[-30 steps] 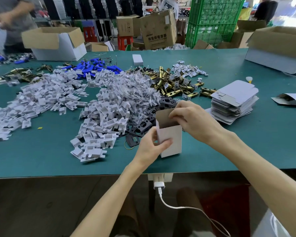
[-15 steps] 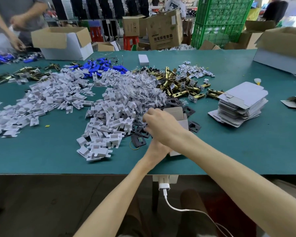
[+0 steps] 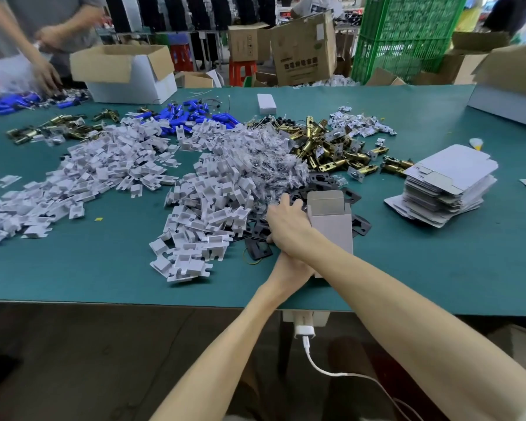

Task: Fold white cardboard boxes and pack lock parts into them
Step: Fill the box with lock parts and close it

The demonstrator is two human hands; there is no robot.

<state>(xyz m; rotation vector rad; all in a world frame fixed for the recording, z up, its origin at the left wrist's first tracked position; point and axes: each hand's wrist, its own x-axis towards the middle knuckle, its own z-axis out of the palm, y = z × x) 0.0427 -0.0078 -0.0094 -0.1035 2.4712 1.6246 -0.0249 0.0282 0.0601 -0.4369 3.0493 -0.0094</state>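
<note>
Small white cardboard box (image 3: 331,235) stands upright with its top flap open, close to the near edge of the green counter (image 3: 438,268), about midway along it. The right hand (image 3: 289,226) crosses over the left hand (image 3: 292,265) and reaches down among the flat black plates (image 3: 257,249) just beside the box, at the foot of the heap of white plastic pieces (image 3: 207,214). Its fingers curl down out of sight, and whether they pinch a plate I cannot tell. The left fingers are hidden under the right wrist, so their grip cannot be told either. To do this step well, I judge: lift one plate only, free of its neighbours, steady the box low so it cannot tip, and slide the plate in flat along a wall — leaving the flap clear.
</note>
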